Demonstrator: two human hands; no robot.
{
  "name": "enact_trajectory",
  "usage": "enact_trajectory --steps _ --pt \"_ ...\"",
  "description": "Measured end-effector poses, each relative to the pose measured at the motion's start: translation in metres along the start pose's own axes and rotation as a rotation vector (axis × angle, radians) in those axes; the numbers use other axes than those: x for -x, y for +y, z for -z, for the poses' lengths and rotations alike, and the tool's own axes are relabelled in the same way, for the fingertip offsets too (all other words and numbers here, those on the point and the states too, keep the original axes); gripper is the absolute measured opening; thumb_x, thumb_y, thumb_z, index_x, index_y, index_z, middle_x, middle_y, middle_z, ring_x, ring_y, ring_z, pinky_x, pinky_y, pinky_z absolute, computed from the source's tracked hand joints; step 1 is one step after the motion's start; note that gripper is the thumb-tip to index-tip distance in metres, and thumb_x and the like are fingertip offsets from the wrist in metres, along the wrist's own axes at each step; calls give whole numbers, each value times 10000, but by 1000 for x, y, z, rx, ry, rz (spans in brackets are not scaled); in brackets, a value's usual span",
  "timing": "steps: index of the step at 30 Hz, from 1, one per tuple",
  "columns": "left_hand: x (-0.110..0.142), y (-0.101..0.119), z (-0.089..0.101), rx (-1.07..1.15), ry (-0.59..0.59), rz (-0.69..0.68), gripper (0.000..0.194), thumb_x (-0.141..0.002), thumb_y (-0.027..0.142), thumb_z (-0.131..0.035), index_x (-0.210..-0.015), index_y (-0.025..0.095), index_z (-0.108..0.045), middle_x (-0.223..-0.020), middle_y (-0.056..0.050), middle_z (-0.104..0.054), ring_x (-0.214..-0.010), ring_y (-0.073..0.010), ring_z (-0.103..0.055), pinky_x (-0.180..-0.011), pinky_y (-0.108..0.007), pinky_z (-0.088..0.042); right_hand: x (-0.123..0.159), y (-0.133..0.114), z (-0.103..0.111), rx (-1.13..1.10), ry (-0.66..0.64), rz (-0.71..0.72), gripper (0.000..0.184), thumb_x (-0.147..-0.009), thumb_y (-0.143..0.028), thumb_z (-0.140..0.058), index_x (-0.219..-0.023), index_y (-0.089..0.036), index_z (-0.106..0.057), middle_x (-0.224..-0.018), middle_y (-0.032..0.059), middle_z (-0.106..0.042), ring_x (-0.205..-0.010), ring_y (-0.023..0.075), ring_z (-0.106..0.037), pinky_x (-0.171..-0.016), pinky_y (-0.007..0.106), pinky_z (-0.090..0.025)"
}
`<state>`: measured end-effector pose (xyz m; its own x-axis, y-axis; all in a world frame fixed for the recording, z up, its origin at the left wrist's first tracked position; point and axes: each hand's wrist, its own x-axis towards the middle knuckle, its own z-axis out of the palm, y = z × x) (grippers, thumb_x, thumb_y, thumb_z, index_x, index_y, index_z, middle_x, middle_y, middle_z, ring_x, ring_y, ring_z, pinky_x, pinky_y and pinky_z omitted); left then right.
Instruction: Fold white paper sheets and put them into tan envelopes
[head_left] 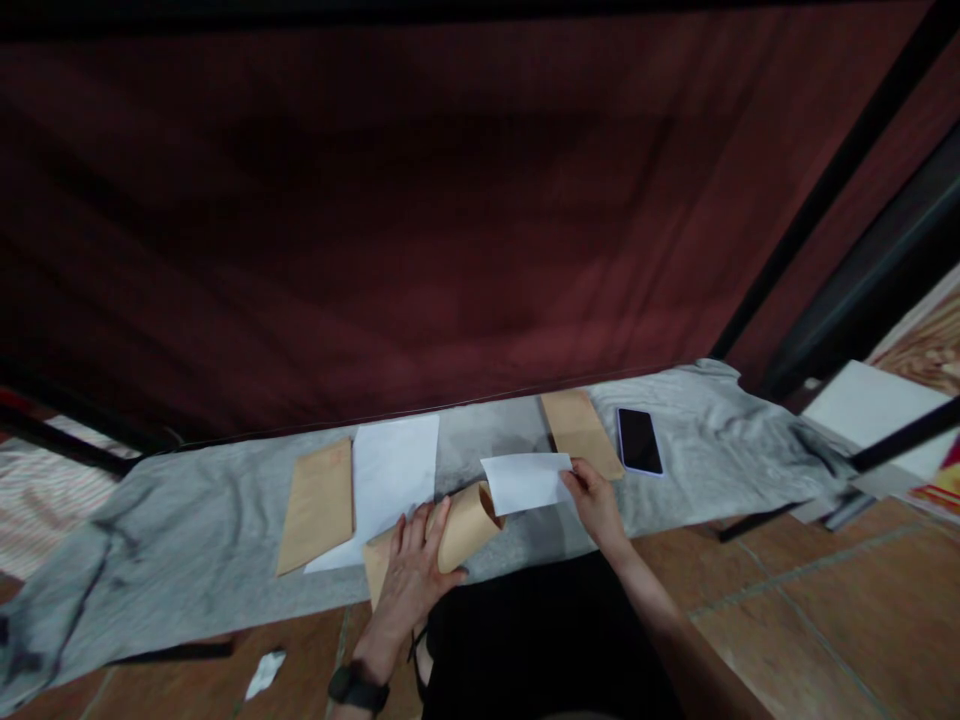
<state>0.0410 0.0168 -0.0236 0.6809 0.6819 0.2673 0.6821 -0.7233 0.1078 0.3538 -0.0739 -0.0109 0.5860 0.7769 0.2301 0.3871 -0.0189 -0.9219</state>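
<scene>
My left hand (417, 568) holds a brown paper envelope (469, 530) near the front edge of the cloth, its fingers over the top and the thumb at the near side. The envelope's mouth bulges open toward the right. A folded white sheet of paper (527, 482) is pinched at its right end by my right hand (594, 495). The sheet's left end is at the envelope's mouth; whether any of it is inside I cannot tell. Larger white paper (397, 460) lies behind my left hand, beside another brown envelope (319, 505) on the left.
Grey cloth (202, 520) covers the long, narrow surface. Toward the right lie a third brown envelope (581, 430) and a phone (640, 441). A dark red panel (450, 250) rises behind. On the tiled floor is a crumpled white scrap (265, 674). White boxes (877, 415) stand at far right.
</scene>
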Motion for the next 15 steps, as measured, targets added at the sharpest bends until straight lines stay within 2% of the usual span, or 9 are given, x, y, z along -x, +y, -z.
enact_trajectory --steps 7,12,15 --pt "0 2 -3 -38 18 8 1121 -714 309 -754 -1605 241 -77 -1466 -161 -455 -1383 -363 -423 -1181 -594 -229 4 6 2 58 -83 54 199 -882 -383 -531 -884 -233 -662 -837 41 -714 -762 207 -658 -721 292 -501" --pt "0 3 -2 -40 8 18 1128 -707 309 -754 -1605 228 -77 -1458 -175 -465 -1381 -372 -422 -1182 -628 -180 -7 0 12 203 -304 70 171 -872 -223 -508 -740 -234 -615 -724 2 -669 -687 169 -626 -648 240 -443" --pt "0 3 -2 -31 3 20 1132 -707 314 -752 -1606 224 -69 -1461 -176 -467 -1384 -372 -420 -1183 -628 -172 -12 -6 15 308 -366 45 179 -858 -147 -519 -723 -224 -609 -684 -3 -650 -636 156 -621 -599 225 -399"
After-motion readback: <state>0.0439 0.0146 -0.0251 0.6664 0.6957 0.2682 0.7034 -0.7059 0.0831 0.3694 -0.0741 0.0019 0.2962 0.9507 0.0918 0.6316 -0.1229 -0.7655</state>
